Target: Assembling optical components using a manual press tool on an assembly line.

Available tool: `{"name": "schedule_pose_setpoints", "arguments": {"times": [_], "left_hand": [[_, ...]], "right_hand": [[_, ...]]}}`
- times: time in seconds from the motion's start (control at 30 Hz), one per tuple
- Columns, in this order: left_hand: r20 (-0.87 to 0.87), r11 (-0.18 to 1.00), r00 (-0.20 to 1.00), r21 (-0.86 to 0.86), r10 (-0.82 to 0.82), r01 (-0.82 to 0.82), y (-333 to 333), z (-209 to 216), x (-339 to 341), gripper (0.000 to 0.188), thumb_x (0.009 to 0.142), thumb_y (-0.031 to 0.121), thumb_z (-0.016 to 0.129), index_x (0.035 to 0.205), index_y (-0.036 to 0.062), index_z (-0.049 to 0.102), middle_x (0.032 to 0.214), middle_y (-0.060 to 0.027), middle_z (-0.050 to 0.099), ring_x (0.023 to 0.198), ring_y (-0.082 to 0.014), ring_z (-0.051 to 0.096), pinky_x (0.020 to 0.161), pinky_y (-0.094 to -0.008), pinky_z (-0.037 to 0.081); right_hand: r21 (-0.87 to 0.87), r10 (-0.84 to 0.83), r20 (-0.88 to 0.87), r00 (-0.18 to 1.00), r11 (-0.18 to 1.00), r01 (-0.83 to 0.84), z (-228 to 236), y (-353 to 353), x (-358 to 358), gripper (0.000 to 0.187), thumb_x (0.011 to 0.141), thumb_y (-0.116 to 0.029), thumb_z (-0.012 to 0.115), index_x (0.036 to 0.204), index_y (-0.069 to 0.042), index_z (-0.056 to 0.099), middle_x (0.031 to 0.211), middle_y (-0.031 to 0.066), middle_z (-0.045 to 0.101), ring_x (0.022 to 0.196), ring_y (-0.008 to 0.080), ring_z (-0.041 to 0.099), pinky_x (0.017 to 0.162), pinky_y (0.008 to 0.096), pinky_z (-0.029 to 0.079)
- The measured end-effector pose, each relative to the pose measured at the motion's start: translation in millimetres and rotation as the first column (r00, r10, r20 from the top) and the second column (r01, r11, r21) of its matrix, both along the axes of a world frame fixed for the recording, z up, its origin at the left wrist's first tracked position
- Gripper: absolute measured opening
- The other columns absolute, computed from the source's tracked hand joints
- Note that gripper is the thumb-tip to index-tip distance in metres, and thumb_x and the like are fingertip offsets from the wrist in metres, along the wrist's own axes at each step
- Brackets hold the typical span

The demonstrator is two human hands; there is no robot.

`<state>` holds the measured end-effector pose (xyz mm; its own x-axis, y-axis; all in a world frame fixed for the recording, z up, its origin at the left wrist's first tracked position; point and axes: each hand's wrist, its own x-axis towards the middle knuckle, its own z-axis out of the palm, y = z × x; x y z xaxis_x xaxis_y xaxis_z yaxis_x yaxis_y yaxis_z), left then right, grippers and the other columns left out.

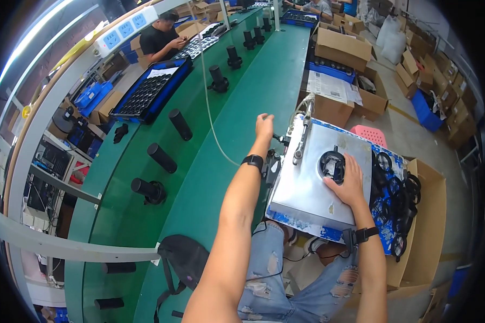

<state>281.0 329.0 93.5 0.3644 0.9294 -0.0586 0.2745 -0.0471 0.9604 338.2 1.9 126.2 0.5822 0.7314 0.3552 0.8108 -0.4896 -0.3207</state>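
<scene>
My right hand [350,182] rests on the flat metal top of a box-shaped fixture [302,188]. Its thumb and fingers grip the near right side of a black round plastic part [332,166], which has openings in its middle. My left hand [264,127] is raised beyond the fixture's left edge, above the green bench, with its fingers curled. Whatever it may hold is too small to make out. A metal cylinder with a tube fitting [303,134] stands on the fixture near that hand. Black fittings [281,140] stick out from the fixture's left side.
Black ring-shaped parts [396,188] lie heaped at the fixture's right, beside an open carton [425,215]. Black cylinders [161,158] stand along the green conveyor [199,129] on the left. A thin hose [210,107] hangs across it. Another person [164,40] works at the far left.
</scene>
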Motion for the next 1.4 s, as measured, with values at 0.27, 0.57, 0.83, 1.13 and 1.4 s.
{"name": "schedule_pose_setpoints", "arguments": {"times": [0.27,0.57,0.83,1.13,1.4], "left_hand": [[-0.269,0.382,0.734,0.715,-0.623,0.586,-157.0,77.8,-43.8,0.025,0.081,0.025,0.064,0.098,0.0058,0.064,0.094,-0.0136,0.066,0.070,-0.0309,0.067,0.065,-0.0400,0.054],[-0.755,0.067,0.359,0.388,-0.550,0.919,-175.0,37.3,-33.0,0.046,0.087,0.047,0.060,0.103,0.0041,0.065,0.105,-0.0139,0.066,0.095,-0.0292,0.066,0.077,-0.0412,0.054],[-0.593,0.178,0.628,0.640,-0.504,0.747,-188.2,20.1,-40.1,0.042,0.083,0.048,0.063,0.079,0.0069,0.071,0.087,-0.0109,0.067,0.077,-0.0253,0.068,0.062,-0.0384,0.053],[0.006,0.585,0.867,0.741,-0.498,0.331,-120.3,36.7,-136.2,0.016,0.081,0.020,0.066,0.092,0.0081,0.066,0.082,-0.0123,0.066,0.071,-0.0308,0.066,0.066,-0.0393,0.053],[-0.581,0.705,0.728,0.683,0.365,0.192,182.9,49.4,-193.8,0.057,0.079,0.018,0.062,0.130,0.0081,0.040,0.131,-0.0208,0.044,0.099,-0.0422,0.060,0.081,-0.0476,0.053]], "right_hand": [[-0.338,-0.198,-0.042,0.979,0.925,0.172,27.6,30.1,32.9,0.039,0.078,-0.031,0.073,0.105,-0.006,0.059,0.108,0.0164,0.066,0.100,0.0365,0.061,0.085,0.0453,0.050],[-0.724,-0.162,0.134,0.978,0.658,0.208,42.1,67.5,35.6,0.036,0.076,-0.023,0.069,0.110,-0.010,0.065,0.108,0.0151,0.068,0.101,0.0311,0.066,0.085,0.0412,0.053],[-0.616,-0.152,0.164,0.975,0.756,0.221,39.3,59.1,35.9,0.035,0.071,-0.016,0.065,0.105,-0.010,0.068,0.101,0.0189,0.068,0.096,0.0343,0.066,0.082,0.0441,0.054],[0.075,0.047,-0.553,0.832,0.997,-0.006,-3.9,-3.6,62.9,0.033,0.089,-0.032,0.065,0.089,0.000,0.058,0.067,0.0044,0.057,0.058,0.0107,0.052,0.053,0.0250,0.039],[0.468,0.238,-0.650,0.722,0.874,0.134,-11.0,-23.0,46.7,0.023,0.094,-0.023,0.057,0.084,-0.002,0.059,0.063,0.0010,0.056,0.052,0.0050,0.048,0.049,0.0191,0.035]]}}
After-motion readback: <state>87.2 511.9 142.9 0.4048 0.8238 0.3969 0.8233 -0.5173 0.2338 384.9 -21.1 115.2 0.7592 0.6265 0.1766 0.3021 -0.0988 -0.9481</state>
